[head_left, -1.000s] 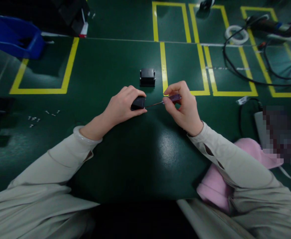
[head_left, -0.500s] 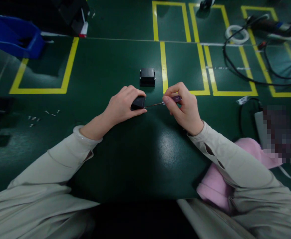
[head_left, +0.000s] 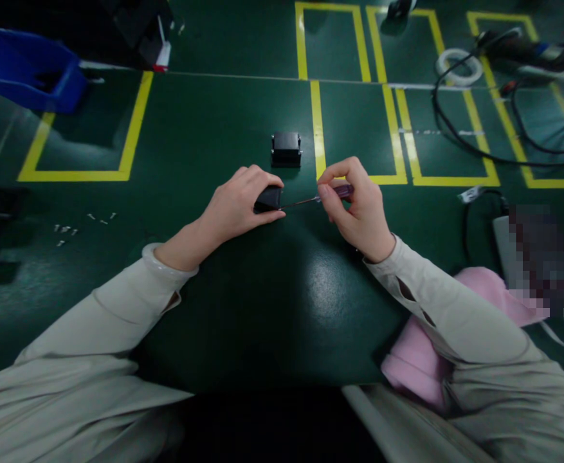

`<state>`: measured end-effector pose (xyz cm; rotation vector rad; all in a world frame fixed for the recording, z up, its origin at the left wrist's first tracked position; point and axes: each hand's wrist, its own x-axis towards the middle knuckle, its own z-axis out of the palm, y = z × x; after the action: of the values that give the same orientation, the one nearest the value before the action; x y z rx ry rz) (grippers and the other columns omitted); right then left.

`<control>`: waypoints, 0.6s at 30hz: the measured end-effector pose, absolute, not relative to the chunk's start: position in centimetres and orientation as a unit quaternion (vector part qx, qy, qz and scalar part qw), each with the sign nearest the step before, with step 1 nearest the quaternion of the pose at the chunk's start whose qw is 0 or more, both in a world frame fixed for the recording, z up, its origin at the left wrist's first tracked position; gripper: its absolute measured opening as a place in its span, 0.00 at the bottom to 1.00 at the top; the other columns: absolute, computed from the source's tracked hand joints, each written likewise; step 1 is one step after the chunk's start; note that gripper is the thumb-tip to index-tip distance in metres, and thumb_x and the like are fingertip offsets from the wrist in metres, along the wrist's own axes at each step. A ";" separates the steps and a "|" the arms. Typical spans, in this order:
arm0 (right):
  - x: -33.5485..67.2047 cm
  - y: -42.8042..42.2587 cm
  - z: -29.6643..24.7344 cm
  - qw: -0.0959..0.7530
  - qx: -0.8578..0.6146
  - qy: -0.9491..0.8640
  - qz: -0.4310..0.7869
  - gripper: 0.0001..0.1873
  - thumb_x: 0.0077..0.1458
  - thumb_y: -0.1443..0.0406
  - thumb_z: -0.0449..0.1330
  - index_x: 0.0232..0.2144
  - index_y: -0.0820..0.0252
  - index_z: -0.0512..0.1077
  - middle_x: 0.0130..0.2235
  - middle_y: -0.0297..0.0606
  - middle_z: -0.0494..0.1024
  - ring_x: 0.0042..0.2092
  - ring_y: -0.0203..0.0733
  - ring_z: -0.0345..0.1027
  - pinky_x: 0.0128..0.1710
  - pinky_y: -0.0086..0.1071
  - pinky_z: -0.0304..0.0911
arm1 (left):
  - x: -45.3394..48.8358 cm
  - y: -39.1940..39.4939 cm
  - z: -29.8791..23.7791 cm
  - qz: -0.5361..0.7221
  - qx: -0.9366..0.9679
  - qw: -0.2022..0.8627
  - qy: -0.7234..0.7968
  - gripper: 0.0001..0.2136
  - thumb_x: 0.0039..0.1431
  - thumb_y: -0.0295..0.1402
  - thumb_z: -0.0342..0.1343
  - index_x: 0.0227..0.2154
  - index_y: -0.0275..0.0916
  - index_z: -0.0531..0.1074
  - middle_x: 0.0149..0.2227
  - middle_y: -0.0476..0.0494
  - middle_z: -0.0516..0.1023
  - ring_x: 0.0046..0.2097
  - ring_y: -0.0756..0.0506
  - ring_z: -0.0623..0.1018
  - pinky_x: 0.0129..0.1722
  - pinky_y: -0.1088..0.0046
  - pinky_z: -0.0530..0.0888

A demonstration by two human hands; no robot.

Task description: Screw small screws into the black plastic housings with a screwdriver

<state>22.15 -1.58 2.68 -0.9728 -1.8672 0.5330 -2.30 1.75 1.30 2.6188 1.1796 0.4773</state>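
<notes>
A small black box-shaped part (head_left: 268, 199) is gripped between the thumb and fingers of my left hand (head_left: 240, 202). My right hand (head_left: 356, 202) is closed around the purple handle of a screwdriver (head_left: 343, 191). The thin metal shaft runs leftward, and its tip meets the lower right end of the part. Whether a screw sits under the tip is too small to tell. Just beyond my hands stands a second black box-shaped part (head_left: 286, 149), with bright screw-like bits at its sides.
Several loose screws (head_left: 64, 229) lie on the green table at left. A blue bin (head_left: 31, 71) stands at the far left. Black cables and a white tape roll (head_left: 459, 67) lie at the far right. A pink cloth item (head_left: 417, 360) rests by my right forearm.
The fingers of my right hand have shifted very slightly on the screwdriver handle. My left hand and both black parts have stayed in place.
</notes>
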 end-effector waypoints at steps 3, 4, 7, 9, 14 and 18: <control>22.1 -1.5 2.6 0.483 -0.380 -0.761 0.209 0.04 0.66 0.64 0.53 0.43 0.55 0.65 0.28 0.26 0.63 0.24 0.29 0.59 0.25 0.29 0.57 | -2.3 1.7 1.3 0.163 0.894 0.114 0.402 0.21 0.62 0.44 0.61 0.53 0.40 0.68 0.50 0.39 0.74 0.51 0.37 0.74 0.51 0.57 0.72; 22.2 -1.5 2.6 0.484 -0.379 -0.761 0.207 0.04 0.65 0.64 0.53 0.43 0.55 0.65 0.29 0.27 0.64 0.25 0.29 0.60 0.26 0.30 0.58 | -2.3 1.7 1.3 0.164 0.894 0.113 0.401 0.21 0.62 0.44 0.61 0.53 0.40 0.68 0.50 0.39 0.74 0.51 0.37 0.74 0.51 0.56 0.72; 22.2 -1.6 2.8 0.466 -0.395 -0.762 0.215 0.05 0.66 0.61 0.53 0.41 0.55 0.66 0.29 0.27 0.66 0.26 0.30 0.61 0.27 0.30 0.59 | -2.3 1.7 1.3 0.164 0.894 0.115 0.401 0.21 0.62 0.43 0.61 0.53 0.40 0.68 0.50 0.38 0.74 0.51 0.37 0.74 0.51 0.56 0.72; 22.2 -1.6 2.8 0.450 -0.407 -0.763 0.224 0.07 0.67 0.58 0.53 0.40 0.55 0.66 0.27 0.26 0.66 0.25 0.30 0.61 0.26 0.30 0.59 | -2.3 1.7 1.3 0.165 0.893 0.118 0.402 0.21 0.62 0.43 0.61 0.53 0.40 0.68 0.50 0.39 0.74 0.51 0.37 0.74 0.51 0.55 0.72; 22.2 -1.5 2.6 0.469 -0.394 -0.758 0.225 0.05 0.67 0.61 0.53 0.41 0.55 0.66 0.27 0.26 0.64 0.24 0.28 0.60 0.26 0.29 0.57 | -2.3 1.7 1.4 0.162 0.892 0.118 0.404 0.20 0.62 0.43 0.61 0.53 0.40 0.68 0.50 0.38 0.74 0.52 0.36 0.74 0.51 0.56 0.73; 22.2 -1.5 2.6 0.481 -0.387 -0.755 0.222 0.05 0.66 0.61 0.54 0.42 0.55 0.66 0.30 0.28 0.67 0.27 0.30 0.63 0.28 0.30 0.61 | -2.3 1.7 1.4 0.163 0.892 0.120 0.405 0.21 0.61 0.43 0.62 0.53 0.40 0.68 0.51 0.38 0.74 0.52 0.36 0.74 0.52 0.54 0.72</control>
<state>22.16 -1.51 2.59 -0.9446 -1.8401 0.5405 -2.26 1.70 1.36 2.6055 1.1824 0.4757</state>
